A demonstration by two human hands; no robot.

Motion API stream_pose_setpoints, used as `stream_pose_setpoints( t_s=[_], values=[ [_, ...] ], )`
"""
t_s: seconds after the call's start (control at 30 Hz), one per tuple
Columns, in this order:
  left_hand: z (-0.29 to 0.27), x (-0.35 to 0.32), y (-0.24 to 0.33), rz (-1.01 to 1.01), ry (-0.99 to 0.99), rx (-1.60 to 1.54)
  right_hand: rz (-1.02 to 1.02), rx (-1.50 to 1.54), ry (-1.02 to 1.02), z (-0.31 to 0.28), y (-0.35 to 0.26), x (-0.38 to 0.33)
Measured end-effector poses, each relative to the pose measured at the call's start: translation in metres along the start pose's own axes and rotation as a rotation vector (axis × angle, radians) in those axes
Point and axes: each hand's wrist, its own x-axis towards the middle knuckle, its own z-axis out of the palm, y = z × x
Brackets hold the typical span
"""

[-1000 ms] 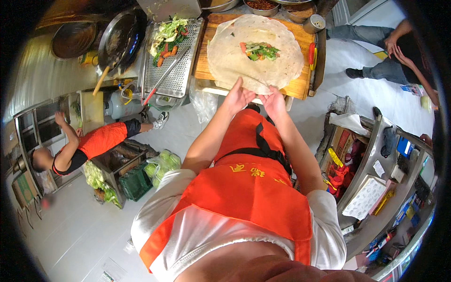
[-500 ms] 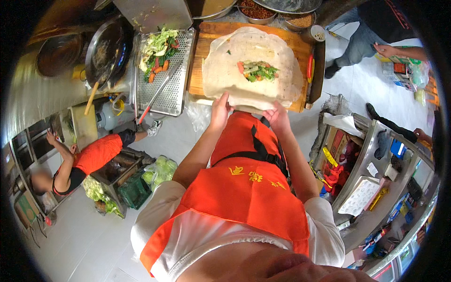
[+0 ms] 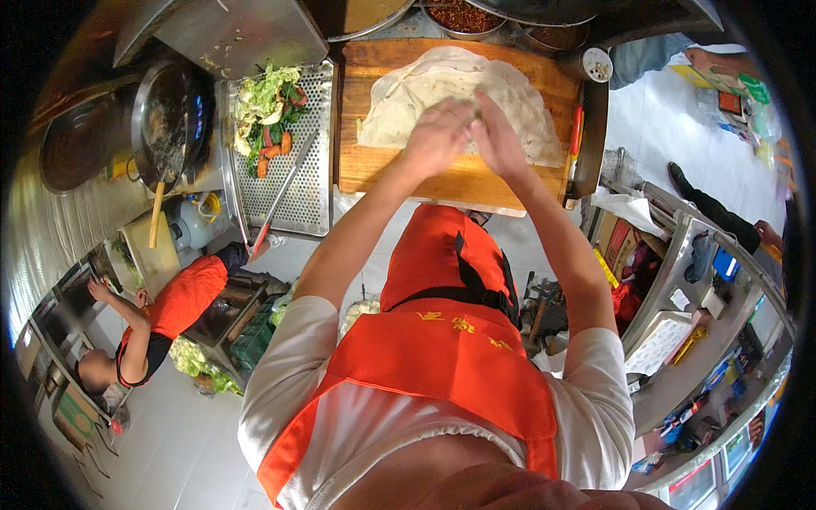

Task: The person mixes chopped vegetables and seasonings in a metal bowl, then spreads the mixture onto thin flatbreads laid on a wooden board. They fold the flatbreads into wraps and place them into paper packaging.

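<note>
On the wooden board (image 3: 365,174) lies a large, thin, pale flatbread (image 3: 408,95), folded over on itself with its straight folded edge toward me. The chopped vegetables inside it are hidden by the upper layer. Both my hands rest over the middle of the folded flatbread. My left hand (image 3: 440,136) looks flat with its fingers stretched out, slightly blurred. Close beside it, my right hand (image 3: 497,140) has its fingers extended and pointing away from me. Neither hand appears to grip anything.
Left of the board, a perforated metal tray (image 3: 299,191) holds cooked vegetables (image 3: 265,115) and long tongs (image 3: 285,191). A wok (image 3: 166,127) stands farther left. A red-handled tool (image 3: 576,132) lies along the right edge. Another person (image 3: 161,319) in red works at far left.
My hands have moved away from me, bringing the flatbread's near edge over the vegetables. They have let go of that edge and now lie on the folded flatbread.
</note>
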Motion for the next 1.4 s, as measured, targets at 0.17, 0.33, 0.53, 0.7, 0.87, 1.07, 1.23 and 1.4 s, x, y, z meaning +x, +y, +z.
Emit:
stream_pose_setpoints(
  t_s=[0.17,0.33,0.53,0.7,0.87,1.07,1.23,1.4],
  values=[
    [-0.003,-0.016,0.002,0.191,-0.053,0.158,-0.300,-0.399,-0.228,-0.003,0.018,-0.018],
    [-0.004,-0.062,0.029,0.164,-0.047,0.146,-0.290,-0.463,-0.266,0.005,-0.010,-0.071],
    [-0.009,-0.058,0.031,0.159,0.050,0.020,-0.301,-0.404,-0.197,0.010,-0.004,-0.079],
    [0.005,-0.081,0.028,0.120,0.046,0.037,-0.309,-0.408,-0.175,0.018,0.000,-0.105],
    [0.009,-0.086,0.030,0.139,0.043,0.092,-0.320,-0.428,-0.181,0.019,0.003,-0.110],
    [0.001,-0.081,0.031,0.150,0.097,0.079,-0.307,-0.448,-0.195,0.013,-0.002,-0.100],
    [-0.011,-0.060,0.029,0.056,0.075,-0.015,-0.101,-0.476,-0.207,0.005,-0.014,-0.082],
    [-0.009,-0.025,0.027,-0.013,0.146,0.262,-0.107,-0.736,-0.144,-0.001,-0.022,-0.038]
  ],
)
